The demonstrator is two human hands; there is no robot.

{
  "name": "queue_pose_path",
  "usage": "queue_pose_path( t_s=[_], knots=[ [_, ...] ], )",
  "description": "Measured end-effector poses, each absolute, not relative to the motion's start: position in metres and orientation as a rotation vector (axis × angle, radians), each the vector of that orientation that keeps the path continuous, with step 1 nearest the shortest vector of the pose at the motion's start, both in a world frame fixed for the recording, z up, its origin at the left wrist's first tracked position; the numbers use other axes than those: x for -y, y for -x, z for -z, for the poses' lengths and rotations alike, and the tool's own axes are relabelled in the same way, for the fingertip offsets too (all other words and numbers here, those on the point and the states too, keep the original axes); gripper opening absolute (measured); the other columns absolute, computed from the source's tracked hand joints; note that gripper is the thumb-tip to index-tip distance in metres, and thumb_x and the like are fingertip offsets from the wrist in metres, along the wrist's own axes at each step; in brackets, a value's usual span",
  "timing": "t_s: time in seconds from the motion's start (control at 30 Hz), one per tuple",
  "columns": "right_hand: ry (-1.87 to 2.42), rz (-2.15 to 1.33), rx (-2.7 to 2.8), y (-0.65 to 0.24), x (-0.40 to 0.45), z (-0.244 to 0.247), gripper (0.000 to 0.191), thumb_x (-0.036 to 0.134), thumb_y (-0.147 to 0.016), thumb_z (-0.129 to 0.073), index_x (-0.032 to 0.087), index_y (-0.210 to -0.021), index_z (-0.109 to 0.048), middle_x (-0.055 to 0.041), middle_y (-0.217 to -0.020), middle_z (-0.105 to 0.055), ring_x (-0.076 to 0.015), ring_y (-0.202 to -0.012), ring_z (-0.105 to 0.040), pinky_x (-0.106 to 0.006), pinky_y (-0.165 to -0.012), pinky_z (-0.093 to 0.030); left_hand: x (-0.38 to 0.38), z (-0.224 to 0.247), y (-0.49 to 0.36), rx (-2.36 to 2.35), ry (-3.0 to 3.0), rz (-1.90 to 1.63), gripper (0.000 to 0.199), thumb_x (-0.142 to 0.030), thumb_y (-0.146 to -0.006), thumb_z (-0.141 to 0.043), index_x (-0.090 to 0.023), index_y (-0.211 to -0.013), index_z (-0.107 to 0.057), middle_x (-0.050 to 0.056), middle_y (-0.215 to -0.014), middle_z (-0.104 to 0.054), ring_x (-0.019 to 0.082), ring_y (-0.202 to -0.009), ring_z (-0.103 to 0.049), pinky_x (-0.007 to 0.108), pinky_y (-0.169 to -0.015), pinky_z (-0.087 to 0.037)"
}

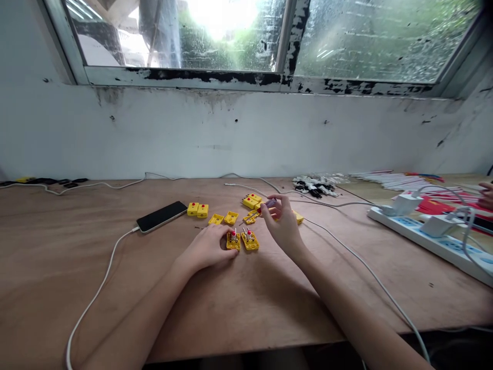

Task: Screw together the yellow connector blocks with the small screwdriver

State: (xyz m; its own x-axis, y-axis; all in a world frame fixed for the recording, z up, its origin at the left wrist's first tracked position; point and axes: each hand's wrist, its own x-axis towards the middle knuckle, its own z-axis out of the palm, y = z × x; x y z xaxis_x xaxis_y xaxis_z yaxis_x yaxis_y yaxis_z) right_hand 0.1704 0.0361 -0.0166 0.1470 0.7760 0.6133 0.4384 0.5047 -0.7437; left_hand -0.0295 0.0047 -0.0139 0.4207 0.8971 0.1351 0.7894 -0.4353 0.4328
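My left hand [213, 245] rests on the table, its thumb and fingers closed on the sides of a small yellow plug housing [233, 242] that lies open with a red button and metal parts inside. Just to the right of it sits a second open yellow housing [250, 241] with similar parts. Above and to the right, my right hand [283, 226] grips a small screwdriver [268, 204] by its purple and red handle, the thin shaft slanting down to the left. Two yellow half shells [223, 219] lie behind the left hand.
Closed yellow units [197, 209] stand beside a black phone [162, 217] on a charging cable. More yellow pieces [252, 200] lie behind the screwdriver. A white power strip [431, 239], cables and black and white parts [318, 185] are at right. Another person's hand [487, 195] shows at the right edge.
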Motion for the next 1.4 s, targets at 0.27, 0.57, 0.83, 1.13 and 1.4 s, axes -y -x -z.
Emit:
queue_pose_path(
  t_s=[0.27,0.57,0.83,1.13,1.4],
  knots=[
    [1.401,-0.266,1.46,-0.177,-0.042,0.022,0.024,0.042,-0.078,-0.056,0.022,-0.085,-0.046,-0.0025,-0.076,-0.065,-0.0168,-0.062,-0.062,-0.028,-0.057,-0.045,-0.004,0.015,0.025,-1.523,-2.403,-0.525,0.053,-0.055,-0.075,-0.06,-0.021,-0.115,-0.06,0.008,-0.12,-0.061,0.031,-0.114,-0.052,0.044,-0.098,-0.041],
    [1.653,-0.396,1.879,-0.182,-0.042,0.029,0.002,0.02,-0.079,-0.057,0.02,-0.081,-0.057,-0.0024,-0.078,-0.069,-0.0161,-0.07,-0.064,-0.026,-0.059,-0.043,-0.001,0.013,0.027,-1.477,-2.409,-0.523,0.044,-0.025,-0.075,-0.054,-0.02,-0.119,-0.058,0.008,-0.12,-0.063,0.026,-0.109,-0.058,0.037,-0.095,-0.045],
    [1.231,-0.13,2.082,-0.16,-0.028,0.024,0.017,0.02,-0.084,-0.055,0.021,-0.092,-0.069,-0.0067,-0.095,-0.065,-0.0202,-0.094,-0.058,-0.036,-0.085,-0.044,-0.003,0.018,0.043,-1.357,-2.381,-0.596,0.046,-0.019,-0.071,-0.055,-0.021,-0.118,-0.058,0.006,-0.121,-0.063,0.024,-0.109,-0.059,0.035,-0.095,-0.046],
    [1.245,-0.222,2.394,-0.15,-0.007,0.017,0.011,0.017,-0.08,-0.062,0.02,-0.074,-0.07,-0.0063,-0.09,-0.061,-0.0193,-0.088,-0.057,-0.036,-0.081,-0.045,0.011,0.019,0.045,-1.225,-2.243,-0.68,0.043,-0.023,-0.072,-0.062,-0.023,-0.115,-0.059,0.005,-0.118,-0.065,0.023,-0.106,-0.061,0.034,-0.092,-0.048],
    [1.288,-0.206,2.47,-0.15,-0.006,0.018,0.015,0.018,-0.086,-0.056,0.018,-0.079,-0.068,-0.007,-0.094,-0.061,-0.0195,-0.087,-0.056,-0.036,-0.079,-0.044,0.004,0.023,0.044,-1.189,-2.079,-0.678,0.048,-0.034,-0.073,-0.07,-0.021,-0.117,-0.056,0.007,-0.11,-0.067,0.023,-0.101,-0.063,0.035,-0.086,-0.049]
  ],
)
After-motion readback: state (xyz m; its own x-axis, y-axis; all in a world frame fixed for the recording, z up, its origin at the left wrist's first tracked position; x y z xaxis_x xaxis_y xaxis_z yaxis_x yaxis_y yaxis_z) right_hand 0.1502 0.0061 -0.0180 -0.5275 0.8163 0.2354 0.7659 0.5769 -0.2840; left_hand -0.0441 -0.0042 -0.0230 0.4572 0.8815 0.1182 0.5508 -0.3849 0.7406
